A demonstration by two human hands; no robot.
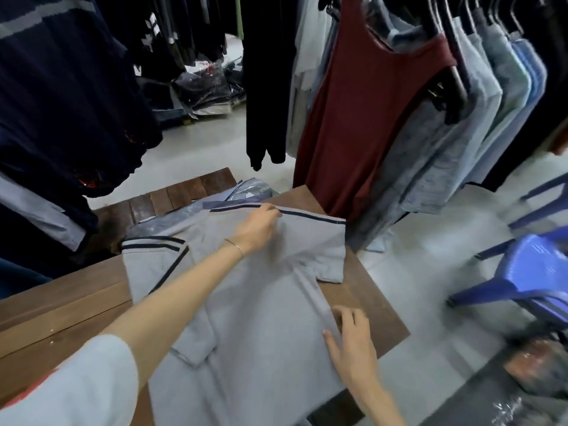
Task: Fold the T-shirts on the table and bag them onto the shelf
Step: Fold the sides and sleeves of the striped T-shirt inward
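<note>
A light grey T-shirt (258, 318) with navy stripe trim lies spread over the brown wooden table (365, 296). My left hand (256, 227) reaches across to the far edge and pinches the striped hem there. Near the shirt's right edge, my right hand (350, 339) rests flat on the fabric with its fingers spread. One sleeve is folded in at the left, another sticks out at the right. A clear plastic bag (249, 187) lies partly under the shirt at the table's far side.
Racks of hanging clothes surround the table: dark garments at left, a maroon top (362, 118) and pale blue shirts at right. A blue plastic chair (528, 272) stands to the right. Bagged clothes (206, 87) are piled on the floor behind.
</note>
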